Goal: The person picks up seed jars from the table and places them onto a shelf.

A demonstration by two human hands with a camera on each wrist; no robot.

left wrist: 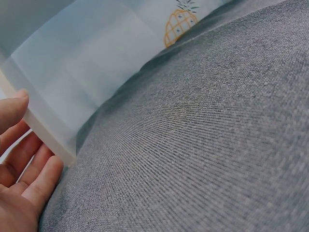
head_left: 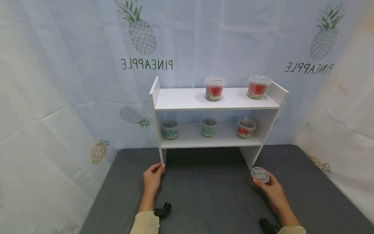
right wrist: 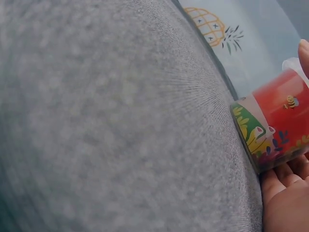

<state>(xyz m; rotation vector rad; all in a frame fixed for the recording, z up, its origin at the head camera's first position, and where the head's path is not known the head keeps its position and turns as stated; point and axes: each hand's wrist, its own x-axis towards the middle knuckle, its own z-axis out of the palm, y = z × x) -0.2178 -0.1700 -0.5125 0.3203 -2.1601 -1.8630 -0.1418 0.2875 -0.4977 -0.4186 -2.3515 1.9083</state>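
Low at the front of the white two-tier shelf, my left hand pinches the lower edge of the left side panel. In the left wrist view, the thumb lies on one side of the panel and the fingers on the other. Beside the foot of the right panel, my right hand grips a red plastic cup with a clear lid. The right wrist view has this cup close up, printed with a bee and leaves, its base at the grey cloth.
Two lidded red cups stand on the top tier, centre and right. The lower tier bears a teal cup at left, another in the middle and a red cup at right. A pineapple-print curtain hangs behind the grey-covered table.
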